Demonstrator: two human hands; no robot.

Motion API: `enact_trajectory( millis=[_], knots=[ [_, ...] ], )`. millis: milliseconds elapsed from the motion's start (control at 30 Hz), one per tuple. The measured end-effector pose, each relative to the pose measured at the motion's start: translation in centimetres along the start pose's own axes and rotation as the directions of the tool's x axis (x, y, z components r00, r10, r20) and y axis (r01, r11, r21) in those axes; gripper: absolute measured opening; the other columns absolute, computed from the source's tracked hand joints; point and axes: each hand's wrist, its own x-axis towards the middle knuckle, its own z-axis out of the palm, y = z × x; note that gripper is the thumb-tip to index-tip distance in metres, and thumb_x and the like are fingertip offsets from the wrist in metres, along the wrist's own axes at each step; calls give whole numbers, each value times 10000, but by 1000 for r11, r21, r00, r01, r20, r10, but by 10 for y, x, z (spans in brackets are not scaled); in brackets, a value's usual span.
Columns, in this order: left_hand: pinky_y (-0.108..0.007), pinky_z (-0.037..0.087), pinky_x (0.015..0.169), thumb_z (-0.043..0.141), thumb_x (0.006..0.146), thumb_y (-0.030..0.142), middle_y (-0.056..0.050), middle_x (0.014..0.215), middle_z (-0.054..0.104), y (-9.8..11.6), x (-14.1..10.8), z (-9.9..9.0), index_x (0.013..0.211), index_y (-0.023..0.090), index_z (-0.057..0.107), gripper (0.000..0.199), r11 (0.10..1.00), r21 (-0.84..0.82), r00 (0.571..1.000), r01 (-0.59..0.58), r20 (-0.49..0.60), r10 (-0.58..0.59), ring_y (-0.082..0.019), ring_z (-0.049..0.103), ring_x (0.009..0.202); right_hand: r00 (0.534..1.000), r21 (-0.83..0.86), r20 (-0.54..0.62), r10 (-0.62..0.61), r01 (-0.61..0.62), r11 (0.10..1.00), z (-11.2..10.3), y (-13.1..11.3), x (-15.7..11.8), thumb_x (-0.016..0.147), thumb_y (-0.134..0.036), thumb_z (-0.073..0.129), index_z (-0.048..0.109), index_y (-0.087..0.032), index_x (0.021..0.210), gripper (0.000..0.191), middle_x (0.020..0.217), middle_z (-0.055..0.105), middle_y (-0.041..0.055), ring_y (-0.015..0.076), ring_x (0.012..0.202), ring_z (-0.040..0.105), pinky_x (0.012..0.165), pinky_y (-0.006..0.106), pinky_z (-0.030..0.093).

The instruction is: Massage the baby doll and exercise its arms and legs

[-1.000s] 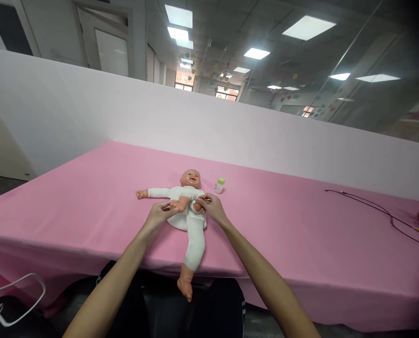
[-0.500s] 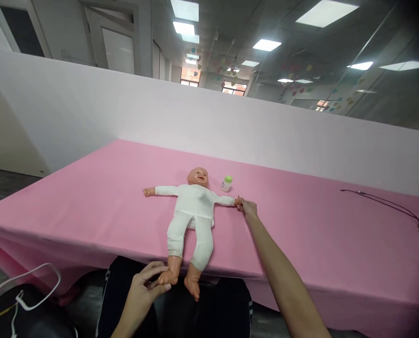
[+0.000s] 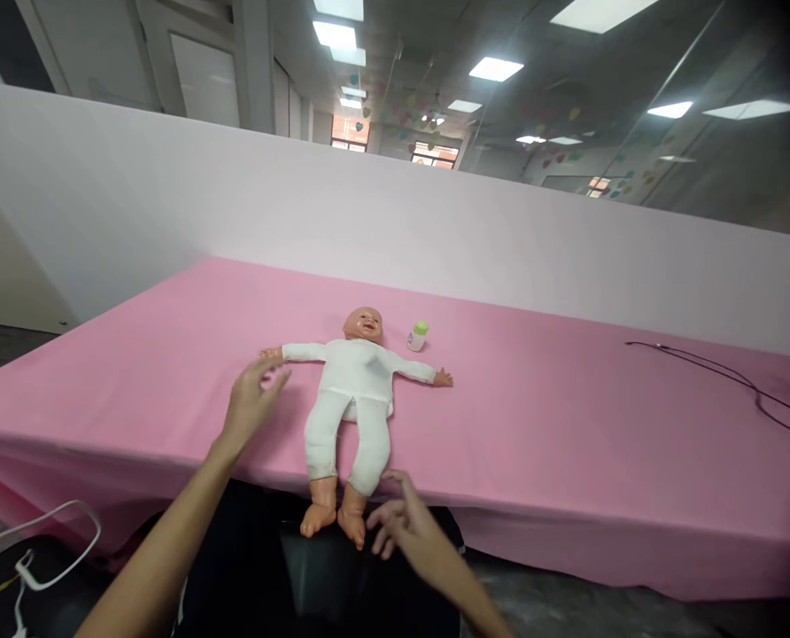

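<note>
On the pink cloth lies a baby doll (image 3: 357, 377) in white clothes, face up, arms stretched to both sides. Its bare feet hang past the table's front edge. My left hand (image 3: 254, 397) is just below the doll's hand at the left of the view, thumb and fingers apart, with nothing held. Beside the doll's feet, my right hand (image 3: 405, 525) has its fingers spread and partly curled, holding nothing; it is slightly blurred. A small white bottle with a green cap (image 3: 418, 337) stands right of the doll's head.
A pink cloth (image 3: 554, 425) covers the table and drapes over its front edge. Thin dark cables (image 3: 720, 370) lie at the right. A low white wall (image 3: 435, 226) runs along the back, with glass above. A white cable (image 3: 69, 509) loops over a dark seat at lower left.
My left hand let go of the doll's foot and moved up to its outstretched hand. My right hand released the doll's other hand and came down beside the feet. The view shifted slightly.
</note>
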Motion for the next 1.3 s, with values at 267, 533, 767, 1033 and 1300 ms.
enact_trajectory(
  millis=[267,533,767,1033,1300],
  knots=[
    [-320,442,757,651,856,358,-111,1005,764,-68,101,16,1051,187,752,279,885,465,958,2,252,-135,-280,658,928,908,506,-385,-167,359,785,75,39,-3,734,-648,883,304,-337,1426,954,1245,700,132,287,1086,736,1001,473,534],
    [-285,355,597,699,777,388,-65,752,687,-77,93,16,773,208,681,181,960,259,971,107,180,-157,-209,590,668,753,289,-633,-178,444,848,33,40,-25,811,-434,891,589,-289,1357,641,1247,667,115,232,933,712,674,315,616],
    [-293,469,639,899,609,413,9,666,585,-51,107,40,664,194,618,360,864,-461,964,202,-62,-258,-146,548,645,684,152,-626,-375,579,801,-20,-7,0,809,-639,825,670,-264,1243,594,1457,610,185,130,629,648,532,304,586],
    [-323,524,728,876,652,393,-46,821,752,16,109,123,834,167,777,307,842,-538,996,36,-47,-72,-209,676,764,843,64,-322,-430,473,879,-35,-94,95,828,-567,821,716,-209,1069,444,1399,668,151,212,730,769,696,398,680],
    [-293,516,714,814,769,403,-53,881,779,3,98,130,922,192,806,261,914,-404,999,-28,-41,12,-201,693,788,845,88,-341,-411,464,881,-25,-96,82,851,-503,823,736,-225,1094,379,1473,629,131,221,859,778,761,383,687]
  ],
)
